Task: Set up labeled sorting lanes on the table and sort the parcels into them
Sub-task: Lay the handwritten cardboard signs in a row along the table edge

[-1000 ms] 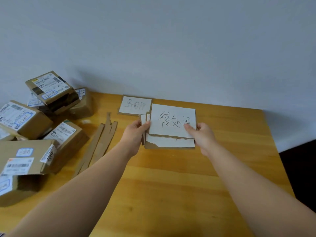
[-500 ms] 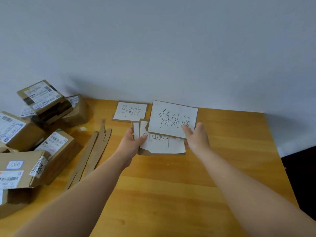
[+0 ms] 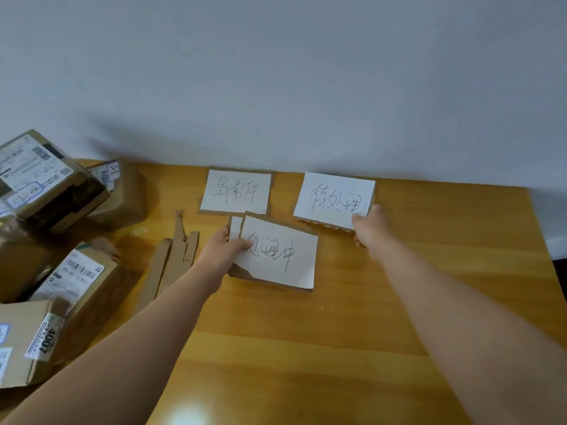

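— Nearest the camera, what is seen on the wooden table [image 3: 322,348]?
— Two bare forearms are stretched forward over it. At the left edge, cardboard parcels [image 3: 46,271] are piled, with printed shipping labels stuck on them.

— And further in?
— Torn cardboard strips [image 3: 171,262] are laid flat between the parcels and the left hand [image 3: 225,250]. That hand is closed on the left edge of a small stack of label cards [image 3: 277,256]; the thumb is pressed on the top card, on which handwritten characters are shown. A second card's corner is exposed behind it.

— What is held by the right hand [image 3: 368,228]?
— The near right corner of another handwritten label card [image 3: 334,199] is pinched by it. The card is tilted, and whether its far edge is touching the table cannot be told.

— Is anything placed at the back?
— A third label card [image 3: 237,191] is laid flat near the wall [image 3: 276,72], just beyond the held stack and left of the right hand's card, untouched by either hand.
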Available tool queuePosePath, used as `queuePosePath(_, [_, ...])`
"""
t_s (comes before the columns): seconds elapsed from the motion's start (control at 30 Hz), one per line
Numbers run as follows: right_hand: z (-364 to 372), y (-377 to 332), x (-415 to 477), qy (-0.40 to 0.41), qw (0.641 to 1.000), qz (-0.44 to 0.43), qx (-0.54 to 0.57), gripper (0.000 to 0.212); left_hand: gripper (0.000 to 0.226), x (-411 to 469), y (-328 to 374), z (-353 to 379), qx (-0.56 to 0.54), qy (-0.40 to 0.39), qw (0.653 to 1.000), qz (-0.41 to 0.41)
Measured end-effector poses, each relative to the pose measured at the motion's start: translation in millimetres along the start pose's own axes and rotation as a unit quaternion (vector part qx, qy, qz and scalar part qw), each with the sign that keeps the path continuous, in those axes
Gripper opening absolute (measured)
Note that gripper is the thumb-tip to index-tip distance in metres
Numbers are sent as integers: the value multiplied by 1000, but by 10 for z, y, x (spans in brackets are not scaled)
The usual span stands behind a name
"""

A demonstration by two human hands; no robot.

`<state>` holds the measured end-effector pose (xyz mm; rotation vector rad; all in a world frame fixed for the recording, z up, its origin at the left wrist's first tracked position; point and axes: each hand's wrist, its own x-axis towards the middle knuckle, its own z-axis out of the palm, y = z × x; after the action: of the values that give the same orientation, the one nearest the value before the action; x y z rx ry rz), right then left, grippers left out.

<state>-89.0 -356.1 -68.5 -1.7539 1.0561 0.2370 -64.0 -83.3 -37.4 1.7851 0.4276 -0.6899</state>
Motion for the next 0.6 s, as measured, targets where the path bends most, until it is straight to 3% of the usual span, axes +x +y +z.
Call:
queuePosePath(0.13, [116,-46,125,19,1000,4,-21,36,19,134,64,77,-11,0,1000,-3])
queuePosePath(0.43, [132,-106,271,83,969,-48,-226,41,17,360,56,225,-32,2,999,-17])
queuePosePath(0.6, [195,-39,324,96,970,-44,-217,46,18,370,-25,250,-57,-4,998,-26])
